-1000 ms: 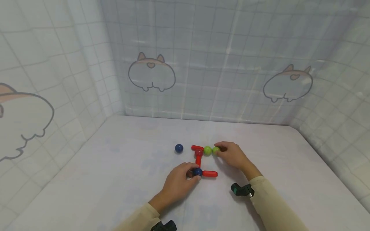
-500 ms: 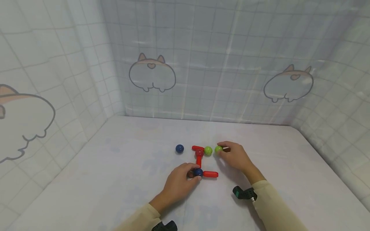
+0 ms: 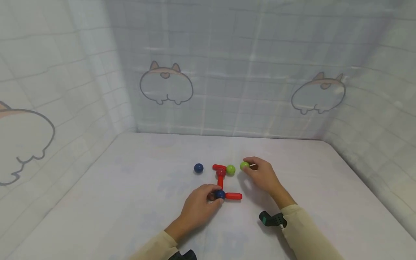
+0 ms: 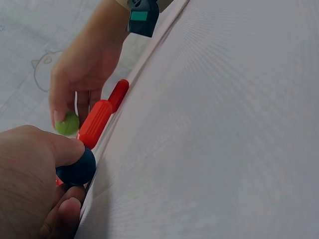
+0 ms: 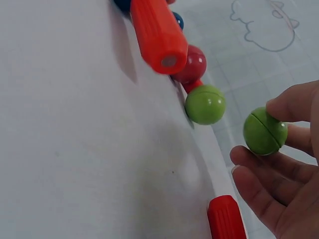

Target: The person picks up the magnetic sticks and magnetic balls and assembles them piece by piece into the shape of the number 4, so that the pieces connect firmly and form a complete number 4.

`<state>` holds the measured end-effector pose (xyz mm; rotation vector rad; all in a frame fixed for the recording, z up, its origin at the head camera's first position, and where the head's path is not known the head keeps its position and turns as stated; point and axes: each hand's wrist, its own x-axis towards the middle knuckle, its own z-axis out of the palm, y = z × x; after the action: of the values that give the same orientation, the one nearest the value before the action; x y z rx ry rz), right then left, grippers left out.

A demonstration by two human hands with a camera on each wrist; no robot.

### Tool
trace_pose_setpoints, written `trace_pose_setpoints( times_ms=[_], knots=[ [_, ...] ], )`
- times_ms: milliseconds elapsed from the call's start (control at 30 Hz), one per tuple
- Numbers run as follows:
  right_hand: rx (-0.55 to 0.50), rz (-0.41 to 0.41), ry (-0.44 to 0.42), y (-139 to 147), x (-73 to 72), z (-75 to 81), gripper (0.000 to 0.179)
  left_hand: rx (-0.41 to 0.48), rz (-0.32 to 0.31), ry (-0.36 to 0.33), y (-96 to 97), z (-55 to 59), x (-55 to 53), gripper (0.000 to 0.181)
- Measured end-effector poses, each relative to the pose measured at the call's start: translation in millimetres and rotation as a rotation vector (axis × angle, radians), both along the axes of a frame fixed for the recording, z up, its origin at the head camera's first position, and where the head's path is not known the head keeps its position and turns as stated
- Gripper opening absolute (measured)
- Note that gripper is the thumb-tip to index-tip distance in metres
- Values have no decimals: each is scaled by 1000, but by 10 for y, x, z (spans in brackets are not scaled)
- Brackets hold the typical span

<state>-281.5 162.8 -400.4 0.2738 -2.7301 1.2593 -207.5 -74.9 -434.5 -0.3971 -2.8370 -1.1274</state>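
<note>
My left hand (image 3: 199, 204) pinches a dark blue ball (image 3: 220, 194) between thumb and fingers. From this ball one red rod (image 3: 233, 196) points right, and another red rod (image 3: 220, 182) runs away from me to a red ball (image 3: 221, 172). Beyond the red ball lie a short-looking red rod (image 3: 219, 167) and a green ball (image 3: 230, 170) at its right. Raised beside them, a second green ball (image 5: 265, 131) with a groove round it is held by the thumb and fingers of my right hand (image 3: 262, 175). A gap separates the two green balls.
A loose dark blue ball (image 3: 198, 168) sits on the white cloth (image 3: 146, 202), left of the joined pieces. Another red rod (image 5: 227, 219) lies below my right hand in the right wrist view. Patterned curtains (image 3: 227, 108) enclose the back and sides.
My right hand has drawn its green ball away from the other green ball, rightward and slightly up. The left hand keeps its hold on the blue ball, and the whole head view has shifted slightly.
</note>
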Motion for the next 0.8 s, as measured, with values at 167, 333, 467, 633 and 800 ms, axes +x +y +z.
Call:
trace_pose_setpoints(
  times_ms=[167, 333, 467, 633, 800],
  knots=[
    [-47, -15, -16, -15, 87, 10, 41, 9, -12, 16, -33, 3, 32, 38],
    [-87, -12, 1, 26, 200, 32, 39, 16, -20, 21, -38, 16, 29, 38],
    [-84, -4, 23, 51, 266, 35, 38, 13, -21, 25, -38, 22, 22, 38],
    [-104, 4, 18, 85, 339, 25, 36, 12, -24, 21, -34, 13, 20, 39],
    [-117, 6, -4, 110, 419, 6, 35, 12, -26, 15, -25, 9, 18, 39]
  ],
)
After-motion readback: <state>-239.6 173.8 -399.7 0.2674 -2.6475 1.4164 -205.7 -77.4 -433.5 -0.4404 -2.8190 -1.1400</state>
